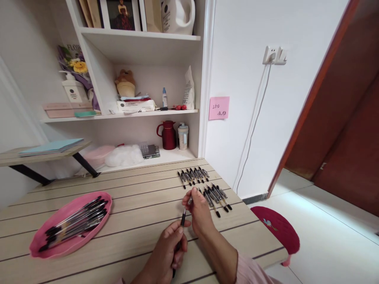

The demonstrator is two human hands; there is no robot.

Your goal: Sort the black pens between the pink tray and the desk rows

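My left hand (168,246) is closed around the lower part of a black pen (181,227), which points up and away from me. My right hand (199,209) pinches the pen's upper end, with something small and clear at its fingertips that I cannot make out. Just beyond my right hand, two rows of black pens (194,175) lie side by side on the light wooden table (133,221); the nearer row (217,196) sits right next to my fingers. A pink oval tray (40,246) at the left holds several more pens.
A white shelf unit behind the table holds a dark red jug (168,135), a cup (182,136), bottles and boxes. A pink note (218,107) sticks to the wall. A red stool (278,228) stands right of the table, by a brown door (349,118).
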